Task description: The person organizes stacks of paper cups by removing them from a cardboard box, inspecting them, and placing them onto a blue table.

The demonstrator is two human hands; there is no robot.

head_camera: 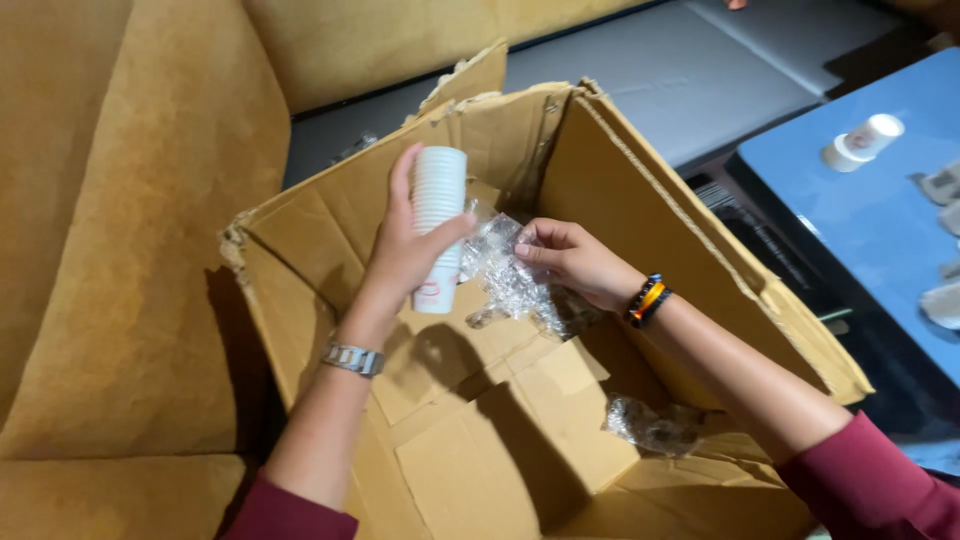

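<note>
Mustard sofa cushions surround an open brown cardboard box [480, 440]; above it, the left hand [405, 250] grips a stack of white paper cups [438, 215], while the right hand [570, 262] pinches its crinkled clear plastic wrap [510, 275].

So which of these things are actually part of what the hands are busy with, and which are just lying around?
In hand:
left hand gripping the stack of white cups
right hand pulling the clear plastic wrap
cardboard box beneath them

Lying about:
crumpled plastic scrap in the box
two loose cups on the blue table
tan sofa
</note>
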